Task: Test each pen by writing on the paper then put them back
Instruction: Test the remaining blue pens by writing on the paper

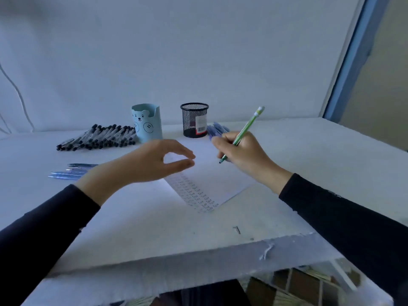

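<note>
- A plain white wall (198, 51) fills the back, lit by cool, dim, bluish light.
- A thin cord (19, 93) curves down the wall at far left.
- A blue frame (353, 62) slants along the right side, with a beige surface (379, 85) beyond it.
- The table (154, 228) is covered in white cloth, its front edge (267, 250) frayed.
- Brown tiled floor (304, 286) shows below the table.

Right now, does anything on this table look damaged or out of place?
Yes. The table has a ragged front edge with a torn shred hanging. A small dark mark sits just behind it, and the paper lies askew.
</note>
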The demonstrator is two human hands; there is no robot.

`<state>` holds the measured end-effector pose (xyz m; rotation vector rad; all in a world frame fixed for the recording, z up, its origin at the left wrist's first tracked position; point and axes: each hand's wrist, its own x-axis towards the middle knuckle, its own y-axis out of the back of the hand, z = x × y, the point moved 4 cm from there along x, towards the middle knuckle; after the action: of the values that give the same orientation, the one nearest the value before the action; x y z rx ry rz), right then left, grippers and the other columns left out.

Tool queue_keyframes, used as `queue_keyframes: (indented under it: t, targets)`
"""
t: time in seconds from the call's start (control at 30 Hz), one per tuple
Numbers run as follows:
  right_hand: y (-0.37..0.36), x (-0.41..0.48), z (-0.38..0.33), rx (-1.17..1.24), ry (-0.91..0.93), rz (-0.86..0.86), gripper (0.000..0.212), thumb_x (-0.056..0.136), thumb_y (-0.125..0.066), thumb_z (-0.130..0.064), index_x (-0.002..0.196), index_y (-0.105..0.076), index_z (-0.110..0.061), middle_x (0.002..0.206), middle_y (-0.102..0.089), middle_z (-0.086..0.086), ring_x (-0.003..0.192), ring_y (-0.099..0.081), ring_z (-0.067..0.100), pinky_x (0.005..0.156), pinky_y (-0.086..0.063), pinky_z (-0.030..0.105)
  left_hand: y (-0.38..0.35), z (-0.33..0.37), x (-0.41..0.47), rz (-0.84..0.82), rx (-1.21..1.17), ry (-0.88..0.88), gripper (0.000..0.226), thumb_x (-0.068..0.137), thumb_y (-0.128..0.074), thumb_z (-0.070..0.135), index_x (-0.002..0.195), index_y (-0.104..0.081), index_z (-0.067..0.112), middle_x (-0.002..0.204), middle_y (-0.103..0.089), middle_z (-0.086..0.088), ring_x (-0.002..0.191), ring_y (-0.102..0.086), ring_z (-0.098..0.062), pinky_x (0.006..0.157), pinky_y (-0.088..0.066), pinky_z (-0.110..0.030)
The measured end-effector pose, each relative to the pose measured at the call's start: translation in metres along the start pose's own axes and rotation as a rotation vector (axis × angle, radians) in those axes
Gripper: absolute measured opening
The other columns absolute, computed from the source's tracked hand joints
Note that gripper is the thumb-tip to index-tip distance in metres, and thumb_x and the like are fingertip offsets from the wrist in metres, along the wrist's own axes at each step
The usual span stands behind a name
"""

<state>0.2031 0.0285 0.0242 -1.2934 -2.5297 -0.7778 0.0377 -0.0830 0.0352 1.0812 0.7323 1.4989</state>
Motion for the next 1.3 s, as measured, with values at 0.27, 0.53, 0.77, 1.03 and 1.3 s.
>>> queue_keyframes:
  t: [0.27, 0.53, 0.77, 1.03, 1.3]
  targets:
    - [0.121, -0.141, -0.001, -0.011, 0.014, 0.433, 0.046, 0.095, -0.063, -0.033, 0.068, -0.054, 0.002, 0.049, -0.048, -0.006, 0.043, -0.042, 0.005, 0.048, -0.035, 0.016, -0.083, 0.159, 0.014, 0.144, -0.203, -0.305, 0.018, 0.094, -0.06, 0.028, 0.099, -0.074, 0.018, 0.091, -0.071, 0.011, 0.082, -0.064, 0.0, 0.079, -0.053, -0.026]
    - [0.208, -0.313, 0.074, 0.043, -0.282, 0.984, 0.029, 0.097, -0.052, -0.026, 0.078, -0.074, -0.026, 0.06, -0.059, -0.011, 0.048, -0.045, 0.005, 0.047, -0.033, 0.02, -0.234, 0.28, 0.004, -0.254, -0.392, -0.544, 0.016, 0.095, -0.06, 0.023, 0.094, -0.073, 0.013, 0.085, -0.066, 0.011, 0.075, -0.062, -0.001, 0.068, -0.046, -0.01]
    - [0.152, -0.43, 0.207, -0.025, -0.637, 1.012, 0.021, 0.099, -0.056, -0.026, 0.097, -0.073, -0.014, 0.06, -0.06, -0.017, 0.052, -0.053, -0.003, 0.053, -0.038, 0.017, -0.407, 0.26, 0.006, -0.618, -0.306, -0.32, 0.025, 0.095, -0.057, 0.033, 0.105, -0.072, 0.016, 0.096, -0.07, 0.006, 0.084, -0.06, -0.005, 0.076, -0.049, -0.021]
    - [0.052, -0.485, 0.342, -0.273, -0.917, 0.931, 0.019, 0.094, -0.06, -0.011, 0.111, -0.068, -0.011, 0.11, -0.063, 0.004, 0.097, -0.059, 0.013, 0.083, -0.049, 0.023, -0.524, 0.221, -0.005, -0.865, -0.175, -0.185, 0.023, 0.093, -0.056, 0.032, 0.088, -0.072, 0.015, 0.089, -0.071, -0.001, 0.085, -0.064, -0.019, 0.08, -0.053, -0.039]
    - [-0.015, -0.518, 0.402, -0.073, -1.211, 0.846, 0.021, 0.092, -0.064, -0.011, 0.104, -0.048, -0.015, 0.099, -0.06, 0.0, 0.09, -0.059, 0.017, 0.074, -0.039, 0.01, -0.572, 0.186, -0.019, -1.018, -0.144, -0.147, 0.026, 0.095, -0.054, 0.027, 0.093, -0.069, 0.006, 0.097, -0.069, -0.011, 0.091, -0.064, -0.025, 0.083, -0.052, -0.041]
